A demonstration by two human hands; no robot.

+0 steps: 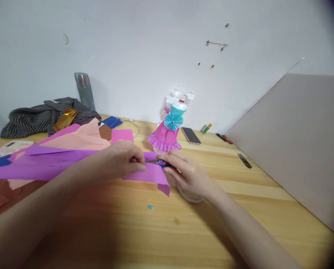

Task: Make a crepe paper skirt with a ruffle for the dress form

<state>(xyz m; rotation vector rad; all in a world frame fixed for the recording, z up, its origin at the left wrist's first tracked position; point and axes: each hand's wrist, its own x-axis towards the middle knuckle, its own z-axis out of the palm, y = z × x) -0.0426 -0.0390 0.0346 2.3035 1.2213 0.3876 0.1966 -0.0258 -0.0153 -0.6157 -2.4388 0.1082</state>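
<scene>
Seen from the head-worn camera, a person works with both bare hands over a wooden table (240, 224). The left hand (126, 158), its thumb and fingers pressed together, pinches a sheet of purple paper (147, 175) beside the blade tips. The right hand (191, 175) is closed on a pair of blue-handled scissors (164, 162), blades pointing left; whether they are biting into the sheet cannot be told. The purple paper stretches from the table's left side to beneath both hands, its near right corner curling down. A white ring (193, 198) lies partly hidden under the right wrist, and a blue scrap (150, 206) sits nearer the camera. Just beyond the hands stands a figure in a ruffled pink skirt (167, 134) with a turquoise rosette (173, 121) at the waist, a dark-screened phone (191, 135) to its right. At left, peach paper (80, 138) overlaps the purple, while gold foil (66, 118) rests on striped cloth (29, 116) before a grey flask (85, 91).
</scene>
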